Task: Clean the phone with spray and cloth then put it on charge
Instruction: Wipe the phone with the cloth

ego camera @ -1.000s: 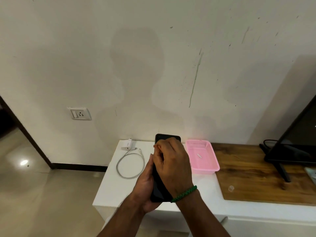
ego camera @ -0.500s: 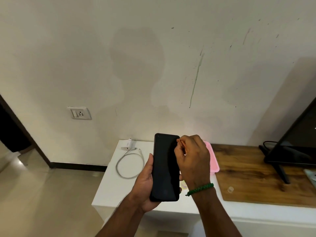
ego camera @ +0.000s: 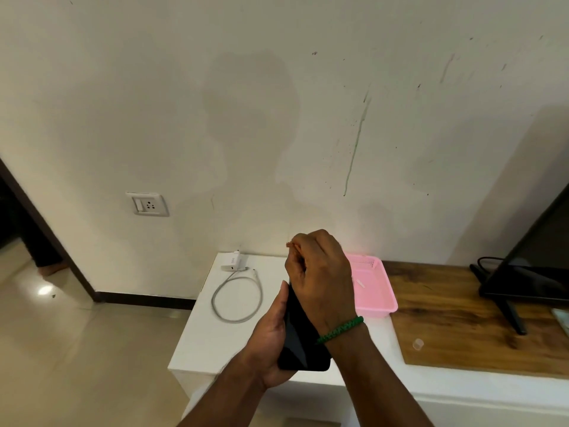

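The left hand (ego camera: 271,337) grips the phone (ego camera: 300,343), its long side pointing to 12 o'clock. The right hand (ego camera: 320,272) curls over its top, pinching a small cloth (ego camera: 291,244). Farther — at 11 o'clock — the charger (ego camera: 233,262) lies on the table (ego camera: 200,349), nearer the left hand.

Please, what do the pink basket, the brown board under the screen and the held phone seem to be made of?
Pink basket: likely moulded plastic, matt, with a lattice of holes in its wall. Brown board: wood or wood-look laminate, judging by grain streaks; I cannot tell which. Phone: glossy black face, probably glass, showing a faint sheen.
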`<state>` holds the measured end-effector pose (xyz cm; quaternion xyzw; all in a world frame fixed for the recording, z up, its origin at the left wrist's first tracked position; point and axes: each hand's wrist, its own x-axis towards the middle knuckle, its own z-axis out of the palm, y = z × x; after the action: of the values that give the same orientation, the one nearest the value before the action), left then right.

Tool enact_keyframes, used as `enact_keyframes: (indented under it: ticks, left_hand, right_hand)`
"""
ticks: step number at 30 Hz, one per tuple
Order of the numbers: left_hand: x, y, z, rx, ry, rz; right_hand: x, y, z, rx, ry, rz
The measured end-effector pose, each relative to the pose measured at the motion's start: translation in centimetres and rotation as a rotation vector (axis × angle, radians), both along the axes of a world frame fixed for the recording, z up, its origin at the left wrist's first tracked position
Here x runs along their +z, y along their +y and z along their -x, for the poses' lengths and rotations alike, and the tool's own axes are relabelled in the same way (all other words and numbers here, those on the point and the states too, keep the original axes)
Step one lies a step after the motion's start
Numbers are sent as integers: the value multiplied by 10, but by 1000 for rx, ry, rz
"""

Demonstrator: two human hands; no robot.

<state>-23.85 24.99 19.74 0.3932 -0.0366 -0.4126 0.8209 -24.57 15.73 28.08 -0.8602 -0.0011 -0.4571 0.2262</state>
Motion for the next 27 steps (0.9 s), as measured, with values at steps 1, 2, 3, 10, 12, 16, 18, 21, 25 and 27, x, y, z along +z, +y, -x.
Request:
enact_keyframes:
  ticks: [1,2,3,10,12,16,18,21,25,27]
  left_hand:
    - [0,0,0,0,2,-4]
    - [1,0,0,-2,6,-8]
    - [1,-1,1,-2,9,-13]
    - [9,0,0,-59,23,26]
    - [12,1,1,-63,47,55]
    - [14,1,4,-53,112,131]
    - [14,1,5,-52,122,139]
    - [11,0,5,-31,118,113]
    - [8,0,1,-16,77,63]
    - [6,0,-1,-29,53,60]
  right_hand:
    - [-1,0,0,0,2,3]
    - [-1,0,1,0,4,3]
    - [-2,0,2,0,7,0]
    - [-11,4,9,16,52,0]
    - [-15,6,13,26,66,0]
    - [-24,11,23,52,83,-17]
    - [-25,13,27,62,82,-26]
    - [-25,12,29,68,72,-30]
    - [-22,8,25,55,50,-28]
    - [-20,4,22,48,40,-36]
